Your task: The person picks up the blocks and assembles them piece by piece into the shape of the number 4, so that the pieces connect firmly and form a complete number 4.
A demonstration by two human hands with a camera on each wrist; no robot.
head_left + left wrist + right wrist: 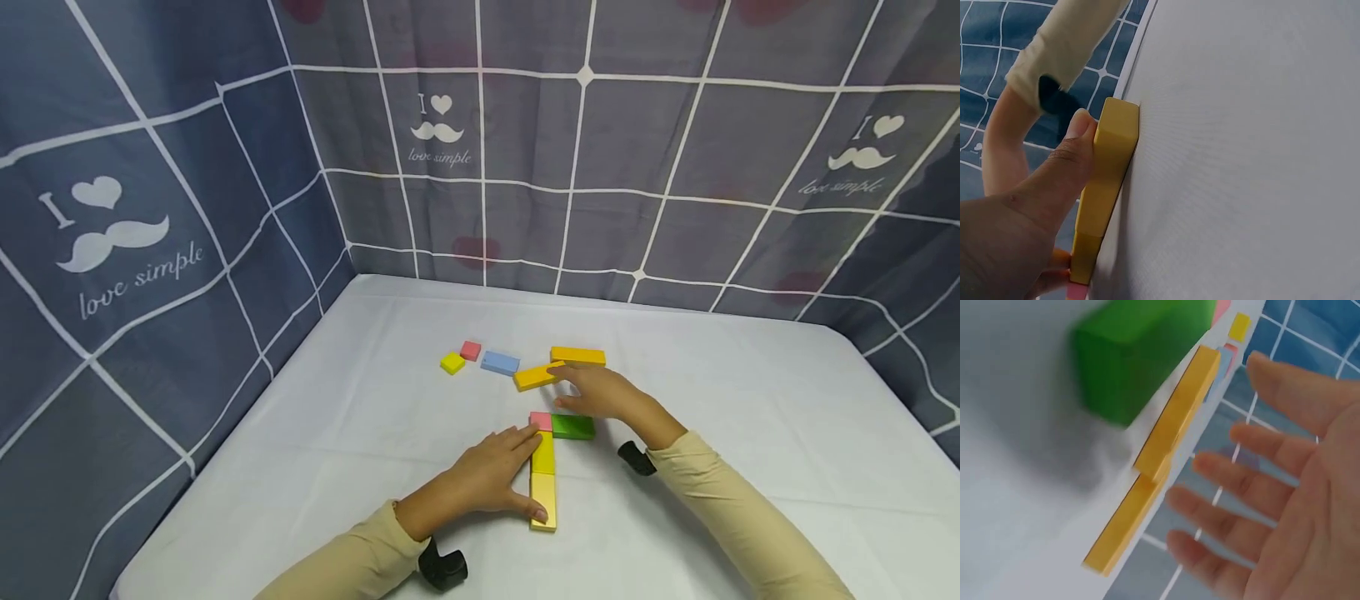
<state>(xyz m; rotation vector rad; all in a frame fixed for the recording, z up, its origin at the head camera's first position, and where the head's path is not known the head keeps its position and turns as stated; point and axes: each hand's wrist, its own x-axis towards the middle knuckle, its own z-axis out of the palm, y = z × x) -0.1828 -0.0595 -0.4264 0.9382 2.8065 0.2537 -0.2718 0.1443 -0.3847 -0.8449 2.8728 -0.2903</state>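
In the head view, my left hand [491,471] rests along a row of blocks, thumb on a pale yellow block [548,492] and fingertips by a pink block [541,421]. Between these two lies a brighter yellow block [543,454]. A green block [573,427] extends right from the pink one. My right hand [600,392], fingers extended and spread in the right wrist view, is over the right end of a tilted orange-yellow block [534,377]; it grips nothing. Behind it lies another orange-yellow block [577,356].
Farther left on the white tabletop [360,400] lie a blue block [500,362], a small red block [470,351] and a small yellow block [452,362]. A grid-patterned curtain [525,225] hangs behind and at the sides. Each wrist wears a black device [442,568].
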